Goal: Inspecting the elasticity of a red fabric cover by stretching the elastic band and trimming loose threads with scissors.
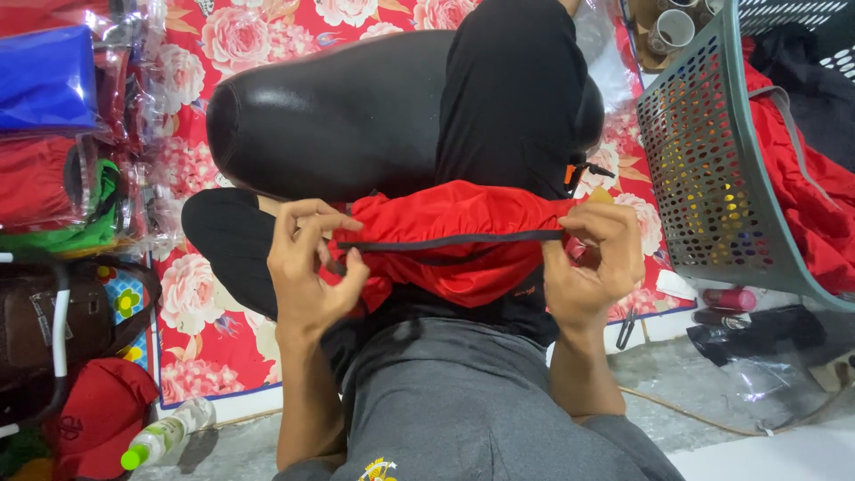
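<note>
Red fabric, a folded garment (450,236) with a dark trim band running across it, is stretched between the two hands of a person sitting cross-legged on a red floral mat (214,334). The left hand (307,267) has its fingers curled and pinched closed on the left end of the garment, thumb pressing the cloth near the end of the dark band. The right hand (592,258) is likewise clamped on the right end, fingers folded over the edge of the fabric. The garment lies low over the person's lap, just in front of the black-clad knees, and touches the black trousers (512,98) behind it. A shiny black cushion (329,116) rests across the mat beyond the knees. To the right stands a grey-green perforated plastic basket (704,160), tilted, with more red cloth (802,205) spilling beside it. Along the left edge sit stacked packets in clear wrap, a blue one (44,80) on top and red ones below it. Nearer the person on that side are a brown bag (40,325), a red cap (98,414) and a clear bottle with a green cap (165,434) lying on the concrete floor. A small pink bottle (730,298) lies under the basket's rim.
</note>
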